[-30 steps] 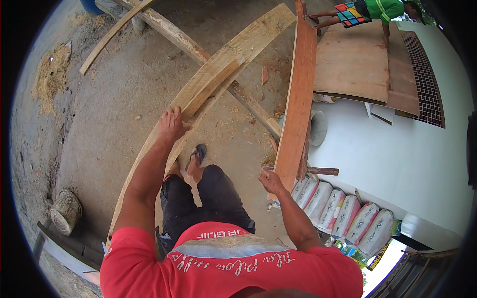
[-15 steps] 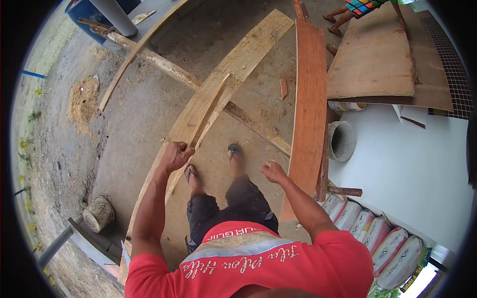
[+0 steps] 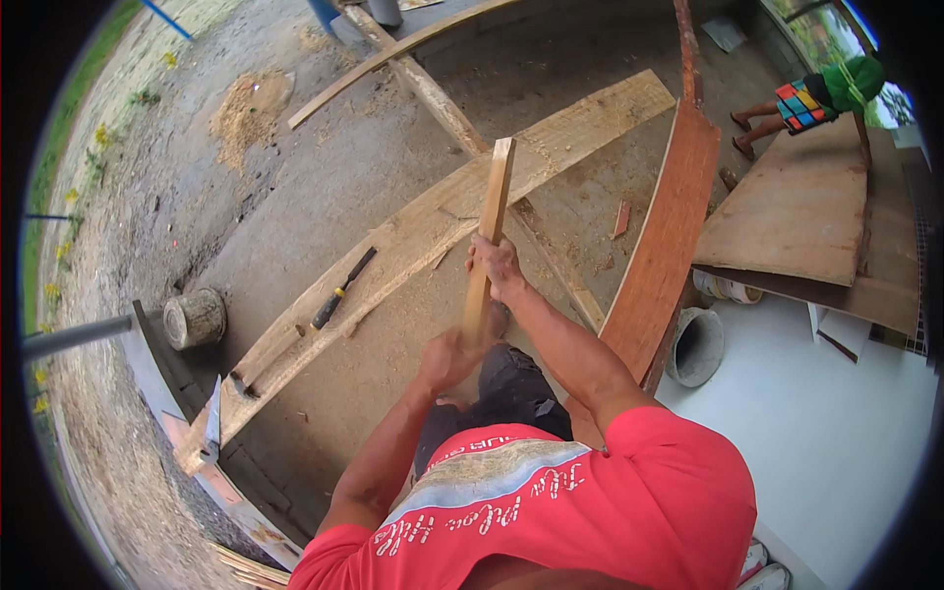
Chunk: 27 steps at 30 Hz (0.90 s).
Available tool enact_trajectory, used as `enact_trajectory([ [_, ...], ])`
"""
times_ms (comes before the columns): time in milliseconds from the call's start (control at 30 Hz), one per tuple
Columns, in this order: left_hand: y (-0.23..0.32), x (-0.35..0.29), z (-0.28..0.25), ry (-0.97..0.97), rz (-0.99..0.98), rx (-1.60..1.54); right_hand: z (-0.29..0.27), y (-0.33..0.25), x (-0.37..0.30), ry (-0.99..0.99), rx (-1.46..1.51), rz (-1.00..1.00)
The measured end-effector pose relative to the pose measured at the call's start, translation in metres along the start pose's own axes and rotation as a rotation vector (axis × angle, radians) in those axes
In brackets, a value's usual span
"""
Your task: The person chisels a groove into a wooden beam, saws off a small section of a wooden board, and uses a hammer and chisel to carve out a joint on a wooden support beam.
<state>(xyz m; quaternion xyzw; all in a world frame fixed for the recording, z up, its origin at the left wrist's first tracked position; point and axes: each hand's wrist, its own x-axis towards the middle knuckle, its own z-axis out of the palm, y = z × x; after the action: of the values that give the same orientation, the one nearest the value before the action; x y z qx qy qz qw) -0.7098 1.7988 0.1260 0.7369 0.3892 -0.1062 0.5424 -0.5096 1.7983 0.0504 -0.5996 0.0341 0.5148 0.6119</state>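
Observation:
A squared wooden strip point(image 3: 497, 192) points up and away from my body, gripped in both hands. My right hand point(image 3: 499, 267) is closed around its middle. Lower down, my left hand point(image 3: 450, 359) closes at the near end, its fingers partly hidden and blurred. Behind the strip, a long pale wooden plank point(image 3: 403, 231) runs diagonally from lower left to upper right. On the plank lie a chisel-like tool point(image 3: 329, 307) with a black and yellow handle, a hammer point(image 3: 243, 384) and, at the near end, a handsaw point(image 3: 212, 423).
A long timber point(image 3: 442, 108) crosses under the plank. At right are a reddish board point(image 3: 657, 256), plywood sheets point(image 3: 796, 202) with a person in green point(image 3: 848, 87) beside them, and a grey bucket point(image 3: 696, 346). A crusted bucket point(image 3: 195, 318) and sawdust heap point(image 3: 251, 118) are left.
A strip lay along the plank by my closed left hand, and my right hand was apart from it. Now both hands hold a strip raised before me. My view has turned left.

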Motion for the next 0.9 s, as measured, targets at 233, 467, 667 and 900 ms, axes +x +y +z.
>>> enact_trajectory([
  [233,-0.199,-0.195,0.005,0.282,-0.311,-0.232,0.09,0.063,-0.122,-0.773,-0.275,-0.014],
  [467,-0.3,-0.427,0.05,0.814,-0.665,-0.339,0.219,0.144,-0.23,-1.196,-0.927,-0.032],
  [667,-0.236,-0.539,0.046,1.577,-0.247,-0.745,0.336,0.218,-0.33,-1.752,-1.223,0.021],
  [900,-0.17,-0.601,-0.006,1.903,0.018,-0.903,0.409,0.319,-0.407,-2.259,-1.069,-0.335],
])
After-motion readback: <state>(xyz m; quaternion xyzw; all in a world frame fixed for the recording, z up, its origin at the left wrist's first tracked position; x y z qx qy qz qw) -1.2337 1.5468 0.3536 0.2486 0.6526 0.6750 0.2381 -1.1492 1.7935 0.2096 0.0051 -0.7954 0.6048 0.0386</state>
